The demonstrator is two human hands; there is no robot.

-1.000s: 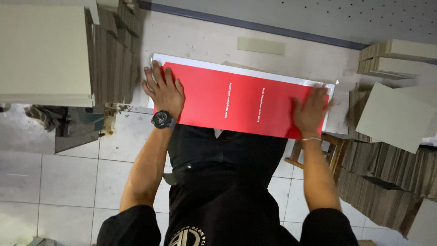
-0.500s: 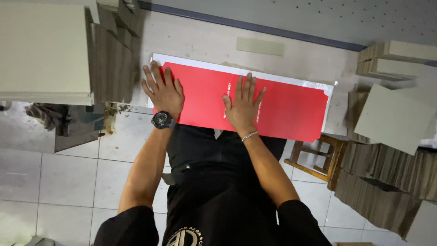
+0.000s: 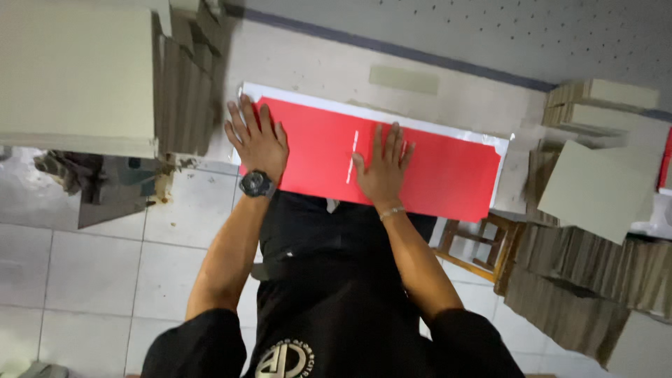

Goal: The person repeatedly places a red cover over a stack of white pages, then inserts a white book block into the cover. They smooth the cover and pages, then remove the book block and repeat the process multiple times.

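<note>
The left hand [image 3: 257, 140] lies flat on the left end of the red sheet [image 3: 434, 168], fingers spread wide and pointing toward 12 o'clock, palm pressed down, gripping nothing. A black wristwatch [image 3: 256, 184] sits on that wrist, at 6 o'clock from the hand. The right hand [image 3: 383, 168] rests flat near the middle of the same sheet, at 3 o'clock from the left hand, fingers fairly close together and pointing to 12 o'clock; it too holds nothing, only presses. A thin bracelet [image 3: 393, 212] circles its wrist.

The red sheet is long and lies slightly tilted on a pale worktable [image 3: 336, 70], its right end lower in the view. A white sheet [image 3: 392, 116] lies under it, its edge showing along the 12 o'clock side and at the right end. Thin white print runs across the red surface between the hands.

At 9 o'clock from the left hand stands a stack of brown cardboard [image 3: 187, 84] beside a large pale board [image 3: 77, 70]. At 3 o'clock from the red sheet lie stacks of grey boards [image 3: 602, 189], and at 5 o'clock a wooden stool [image 3: 479, 245] on the tiled floor [image 3: 91, 273]
</note>
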